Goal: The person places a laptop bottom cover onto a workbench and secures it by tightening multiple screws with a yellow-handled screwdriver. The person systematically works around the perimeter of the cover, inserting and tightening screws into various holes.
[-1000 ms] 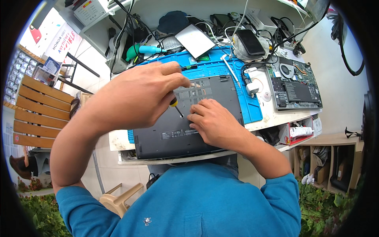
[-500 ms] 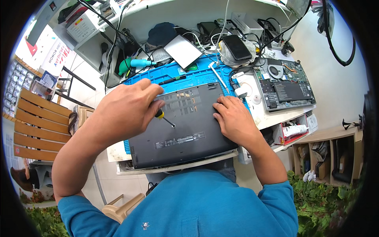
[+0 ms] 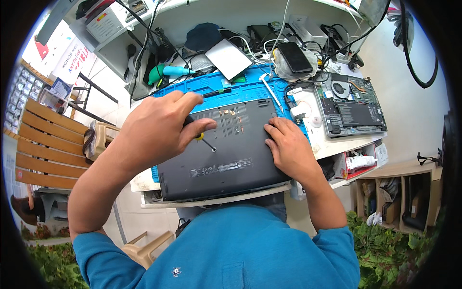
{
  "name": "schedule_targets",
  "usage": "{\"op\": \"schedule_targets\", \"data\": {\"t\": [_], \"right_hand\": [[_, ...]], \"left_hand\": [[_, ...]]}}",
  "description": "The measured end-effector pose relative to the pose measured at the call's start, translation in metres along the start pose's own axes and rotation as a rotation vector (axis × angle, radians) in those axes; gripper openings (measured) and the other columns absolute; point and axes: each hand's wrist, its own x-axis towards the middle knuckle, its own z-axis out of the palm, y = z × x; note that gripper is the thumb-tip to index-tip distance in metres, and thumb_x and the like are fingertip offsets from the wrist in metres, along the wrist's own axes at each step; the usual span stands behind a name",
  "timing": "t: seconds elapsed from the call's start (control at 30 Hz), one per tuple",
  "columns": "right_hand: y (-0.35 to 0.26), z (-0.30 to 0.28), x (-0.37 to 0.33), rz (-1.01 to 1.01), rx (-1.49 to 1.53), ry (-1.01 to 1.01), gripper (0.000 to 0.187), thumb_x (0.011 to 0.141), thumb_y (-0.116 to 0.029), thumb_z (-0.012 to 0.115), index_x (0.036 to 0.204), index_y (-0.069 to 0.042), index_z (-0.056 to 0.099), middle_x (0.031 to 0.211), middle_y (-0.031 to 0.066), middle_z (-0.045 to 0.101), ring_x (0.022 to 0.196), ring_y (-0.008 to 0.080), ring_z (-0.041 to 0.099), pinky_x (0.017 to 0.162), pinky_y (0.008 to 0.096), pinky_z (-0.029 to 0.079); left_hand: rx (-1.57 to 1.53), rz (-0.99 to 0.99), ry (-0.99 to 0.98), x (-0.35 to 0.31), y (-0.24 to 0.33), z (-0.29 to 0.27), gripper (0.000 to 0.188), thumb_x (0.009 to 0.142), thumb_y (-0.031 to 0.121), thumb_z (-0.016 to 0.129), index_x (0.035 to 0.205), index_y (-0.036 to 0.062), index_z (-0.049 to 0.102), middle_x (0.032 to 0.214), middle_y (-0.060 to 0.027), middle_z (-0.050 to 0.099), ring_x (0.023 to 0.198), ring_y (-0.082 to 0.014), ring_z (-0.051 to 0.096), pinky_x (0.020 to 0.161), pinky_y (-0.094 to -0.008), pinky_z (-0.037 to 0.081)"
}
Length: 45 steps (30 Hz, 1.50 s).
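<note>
Left hand (image 3: 161,126) curled closed round the dark and yellow handle of a screwdriver (image 3: 208,144), thumb stretched along it, shaft slanting down with its tip at a small bright spot on the base of a black laptop (image 3: 231,183). Laptop lies underside up, partly on a blue mat (image 3: 192,86), near edge along the front of the white counter (image 3: 315,145). Right hand (image 3: 291,147) loosely open, fingers bent and laid on the laptop's right edge, nothing seen in its grasp, palm hidden. Writing: long pale-on-dark label (image 3: 221,168) on laptop base, rows of small print and symbols, mostly too fine to read. Opened laptop (image 3: 351,106) to the right, inner parts bare, flat black battery (image 3: 361,114) with more tiny print. Upper left, white box (image 3: 106,24) carrying a printed panel with red and yellow patches; beyond it, white banner (image 3: 72,60) in big dark and coloured capitals. Small white emblem (image 3: 176,272) on the blue shirt (image 3: 207,241). Black phone (image 3: 295,57) behind the laptop, screen dark, beside tangled cables (image 3: 262,45)
</note>
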Motion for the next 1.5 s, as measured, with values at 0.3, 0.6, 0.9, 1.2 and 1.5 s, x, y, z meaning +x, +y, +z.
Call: {"op": "schedule_targets", "data": {"t": [0.3, 0.6, 0.9, 1.2, 1.5], "right_hand": [[-0.002, -0.002, 0.002, 0.021, 0.034, -0.022, 0.036, 0.099, -0.01, 0.074, 0.133, 0.003, 0.071, 0.14, 0.019, 0.067, 0.137, 0.038, 0.061, 0.116, 0.048, 0.049], [-0.01, 0.004, -0.012, 0.148, 0.099, -0.009, 0.042, 0.101, -0.006, 0.072, 0.142, 0.002, 0.07, 0.153, 0.0216, 0.066, 0.15, 0.0428, 0.055, 0.125, 0.0505, 0.044], [-0.012, 0.012, -0.013, 0.183, 0.146, 0.057, 0.039, 0.101, -0.004, 0.07, 0.14, 0.002, 0.073, 0.152, 0.0229, 0.068, 0.15, 0.0432, 0.057, 0.126, 0.0513, 0.042], [-0.013, 0.011, -0.014, 0.18, 0.148, 0.06, 0.04, 0.102, -0.005, 0.07, 0.141, 0.002, 0.073, 0.152, 0.0231, 0.068, 0.151, 0.0428, 0.057, 0.127, 0.0508, 0.042], [-0.01, 0.009, -0.013, 0.129, 0.109, 0.03, 0.04, 0.101, -0.005, 0.07, 0.14, 0.004, 0.071, 0.151, 0.024, 0.067, 0.149, 0.0435, 0.057, 0.125, 0.0517, 0.043]], "left_hand": [[-0.235, 0.14, 0.109, -0.005, -0.009, 0.007, 0.057, 0.092, 0.017, 0.093, 0.14, 0.0078, 0.064, 0.109, -0.0102, 0.077, 0.094, -0.0222, 0.078, 0.084, -0.0374, 0.063], [-0.496, 0.134, 0.597, -0.049, -0.007, 0.103, 0.119, 0.089, 0.01, 0.096, 0.177, 0.0072, 0.015, 0.103, -0.0156, 0.081, 0.098, -0.0252, 0.082, 0.087, -0.0372, 0.067], [-0.409, -0.354, 1.045, -0.041, -0.196, 0.079, 0.091, 0.106, 0.005, 0.079, 0.176, 0.0126, 0.022, 0.111, -0.0122, 0.074, 0.102, -0.0159, 0.074, 0.092, -0.0308, 0.062], [-0.242, -0.389, 0.948, -0.031, -0.227, 0.12, 0.088, 0.104, 0.01, 0.082, 0.174, 0.0157, 0.029, 0.105, -0.0102, 0.075, 0.097, -0.0173, 0.077, 0.09, -0.0322, 0.061], [-0.293, -0.36, 0.97, -0.03, -0.219, 0.107, 0.088, 0.105, 0.01, 0.082, 0.174, 0.015, 0.028, 0.105, -0.0111, 0.076, 0.099, -0.017, 0.078, 0.092, -0.0318, 0.062]]}}
